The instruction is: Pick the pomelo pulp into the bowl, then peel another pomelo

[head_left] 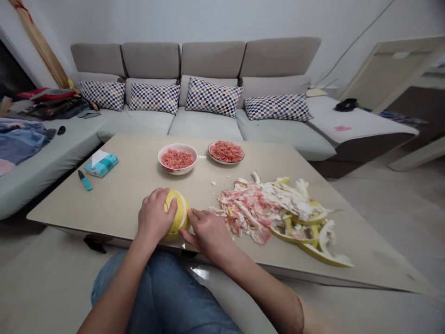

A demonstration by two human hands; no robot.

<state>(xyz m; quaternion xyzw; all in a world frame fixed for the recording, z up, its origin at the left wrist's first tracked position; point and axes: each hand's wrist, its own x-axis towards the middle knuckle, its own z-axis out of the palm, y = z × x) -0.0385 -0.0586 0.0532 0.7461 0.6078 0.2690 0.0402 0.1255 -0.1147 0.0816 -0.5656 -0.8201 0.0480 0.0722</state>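
A yellow pomelo (pixel 181 209) with pale cut lines in its rind stands near the table's front edge. My left hand (pixel 155 214) is wrapped over its left side, fingers curled and thumb across the front. At its right side, the fingers and thumb of my right hand (pixel 207 232) are closed on the edge of the rind. What lies under my right fingertips is partly hidden. Just right of that hand spreads a heap of pink membranes (pixel 243 211) and white pith, with curved yellow peels (pixel 321 253) beyond it.
A bowl (pixel 178 171) and a plate (pixel 226 162), both with pink pomelo flesh, stand toward the table's far side. On the left lie a tissue pack (pixel 104 166) and a small teal-handled knife (pixel 85 181). A grey sofa (pixel 205 125) with checkered cushions runs behind.
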